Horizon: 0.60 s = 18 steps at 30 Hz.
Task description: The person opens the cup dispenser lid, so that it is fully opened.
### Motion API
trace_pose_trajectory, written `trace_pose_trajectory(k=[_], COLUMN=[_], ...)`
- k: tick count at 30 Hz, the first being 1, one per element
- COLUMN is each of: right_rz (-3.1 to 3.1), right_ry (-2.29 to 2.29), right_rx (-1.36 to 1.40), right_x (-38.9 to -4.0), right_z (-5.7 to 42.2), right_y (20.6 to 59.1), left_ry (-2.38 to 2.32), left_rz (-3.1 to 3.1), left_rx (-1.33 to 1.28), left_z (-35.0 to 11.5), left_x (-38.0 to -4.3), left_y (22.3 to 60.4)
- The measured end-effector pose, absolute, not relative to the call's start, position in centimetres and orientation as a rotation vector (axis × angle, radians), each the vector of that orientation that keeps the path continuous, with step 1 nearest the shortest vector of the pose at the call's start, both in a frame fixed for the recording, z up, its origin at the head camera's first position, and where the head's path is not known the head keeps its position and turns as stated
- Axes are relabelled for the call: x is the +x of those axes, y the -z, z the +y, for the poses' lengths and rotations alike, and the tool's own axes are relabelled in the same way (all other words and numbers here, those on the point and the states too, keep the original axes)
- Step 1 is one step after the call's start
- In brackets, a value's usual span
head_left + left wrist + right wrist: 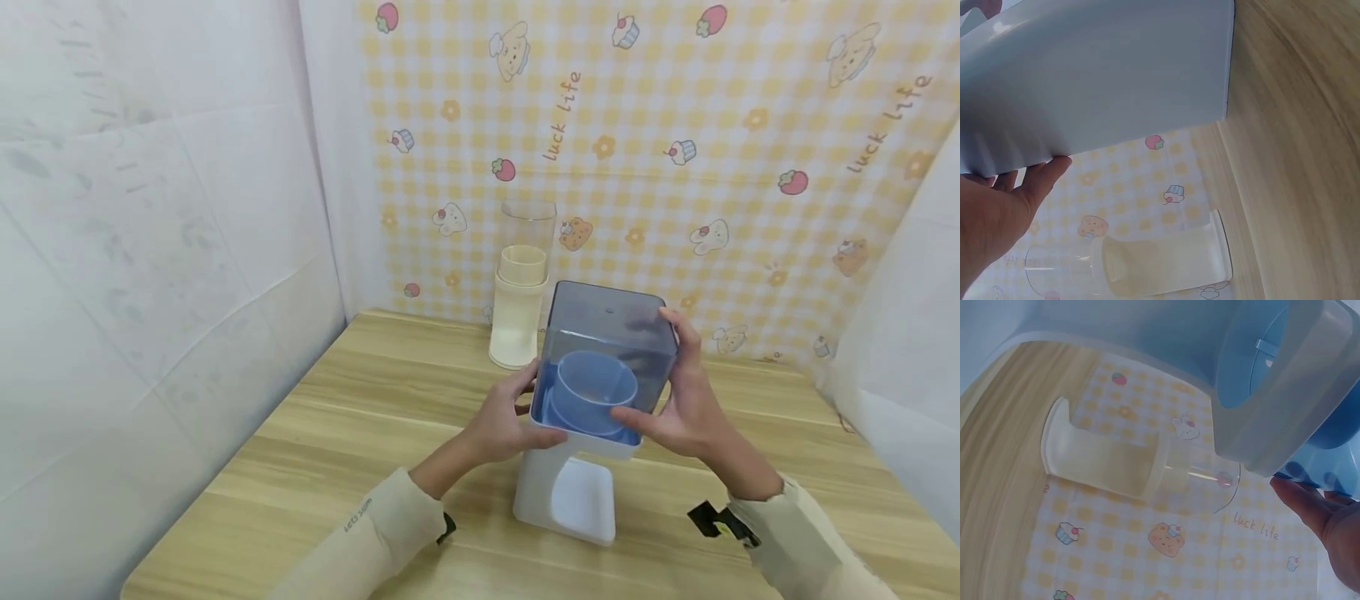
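Observation:
In the head view a dispenser-like holder with a white C-shaped stand [536, 487] rises from the table. On its top sits a see-through blue box-shaped cover [615, 312], and a round blue ring [596, 383] shows inside. My left hand [498, 417] grips the holder's left side near the white rim, thumb along the front. With the fingers on its far right edge and the thumb on its front, my right hand [690, 408] holds the cover. The left wrist view shows the stand's smooth white side [1116, 81] above my left fingers.
Behind the holder stands a cream dispenser [517, 325] with a clear tube [528, 223] on top. The wooden table [337, 442] meets a yellow checked cloth [637, 108] at the back. White sheets [187, 250] hang at the left and right sides.

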State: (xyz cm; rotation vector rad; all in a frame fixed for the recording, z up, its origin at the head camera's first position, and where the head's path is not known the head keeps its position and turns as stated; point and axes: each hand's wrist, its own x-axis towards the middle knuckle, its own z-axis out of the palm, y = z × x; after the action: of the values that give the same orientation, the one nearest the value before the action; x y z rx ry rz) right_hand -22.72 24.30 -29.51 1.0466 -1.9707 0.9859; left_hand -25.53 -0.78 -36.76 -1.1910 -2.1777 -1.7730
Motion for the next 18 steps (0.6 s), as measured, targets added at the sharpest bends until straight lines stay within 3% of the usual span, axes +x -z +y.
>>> trace_pose_trajectory(k=[18], right_rz=[-1.804], right_ry=[-1.132], right_rx=[1.189], right_x=[-23.05], right_z=[24.02], right_y=[29.87], left_ry=[1.733], left_rz=[-2.184], left_rx=[-1.182], left_z=[-0.76], left_x=[-25.48], left_y=[37.16])
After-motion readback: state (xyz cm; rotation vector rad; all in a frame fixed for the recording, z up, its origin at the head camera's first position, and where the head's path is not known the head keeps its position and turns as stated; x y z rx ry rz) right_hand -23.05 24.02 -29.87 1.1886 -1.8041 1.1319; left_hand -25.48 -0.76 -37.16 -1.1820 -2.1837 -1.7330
